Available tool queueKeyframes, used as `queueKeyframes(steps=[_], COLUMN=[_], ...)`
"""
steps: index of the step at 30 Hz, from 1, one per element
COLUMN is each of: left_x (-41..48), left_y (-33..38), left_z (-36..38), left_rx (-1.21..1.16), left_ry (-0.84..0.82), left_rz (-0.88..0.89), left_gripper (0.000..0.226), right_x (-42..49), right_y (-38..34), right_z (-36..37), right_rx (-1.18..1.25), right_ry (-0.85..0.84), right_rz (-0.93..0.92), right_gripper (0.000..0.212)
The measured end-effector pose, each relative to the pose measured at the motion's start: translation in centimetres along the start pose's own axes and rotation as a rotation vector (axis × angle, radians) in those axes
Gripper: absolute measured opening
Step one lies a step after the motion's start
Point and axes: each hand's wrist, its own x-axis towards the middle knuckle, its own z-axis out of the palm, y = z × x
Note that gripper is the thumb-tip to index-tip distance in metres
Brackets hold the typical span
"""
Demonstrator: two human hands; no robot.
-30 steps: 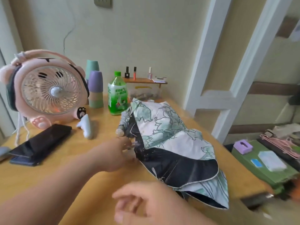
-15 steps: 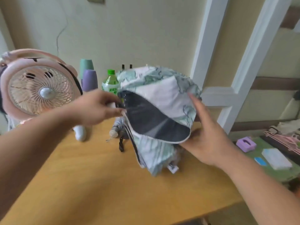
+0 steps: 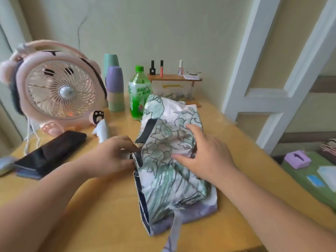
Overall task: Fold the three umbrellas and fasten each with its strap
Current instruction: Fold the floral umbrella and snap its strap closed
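A white umbrella (image 3: 169,171) with green leaf print and a dark lining lies crumpled on the wooden table (image 3: 91,215), its canopy loose. Its strap (image 3: 173,231) trails toward the table's front edge. My left hand (image 3: 114,155) pinches the dark edge of the canopy at the umbrella's left side. My right hand (image 3: 205,155) lies with spread fingers on top of the fabric, pressing it down. A folded black umbrella (image 3: 52,153) rests at the left of the table. No third umbrella is visible.
A pink fan (image 3: 58,90) stands at the back left, with stacked cups (image 3: 115,88), a green bottle (image 3: 139,93) and a small wooden shelf (image 3: 172,78) of nail polish behind the umbrella. A white object (image 3: 103,131) lies beside the fan. A white ladder frame (image 3: 272,88) rises at right.
The patterned umbrella, held up in the air half a second ago, is now down on the table. My right hand moved from under the canopy to on top of it.
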Motion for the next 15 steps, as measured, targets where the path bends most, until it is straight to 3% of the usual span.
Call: queueKeyframes(steps=[5,6,8,10,11,13,15], left_x=[-0.5,-0.9,-1.8,-2.6,-3.0,-3.8,-4.4], left_y=[2.4,3.8,6.3,7.2,7.0,6.6,6.5], left_z=[-2.9,-3.3,-3.4,-2.1,-1.0,0.9,1.4], left_rx=[-0.112,-0.145,-0.188,-0.063,0.023,0.058,-0.126], left_ry=[0.446,0.44,0.147,-0.16,-0.217,-0.165,-0.07], left_rz=[-0.099,-0.068,0.005,0.026,0.036,0.038,0.0], left_gripper=[0.015,0.013,0.012,0.05,0.066,0.078,0.073], right_x=[1.7,2.0,2.7,3.5,3.7,3.2,1.9], right_y=[0.0,-0.2,-0.5,-0.5,-0.4,0.4,1.7], right_z=[2.5,2.9,3.3,3.3,3.2,3.0,2.8], right_rx=[0.143,0.146,0.157,0.186,0.225,0.372,0.507], right_ry=[0.122,0.128,0.131,0.102,0.091,0.118,0.214], right_rz=[0.027,0.044,0.085,0.104,0.11,0.119,0.123], right_gripper=[0.092,0.09,0.086,0.083,0.08,0.075,0.071])
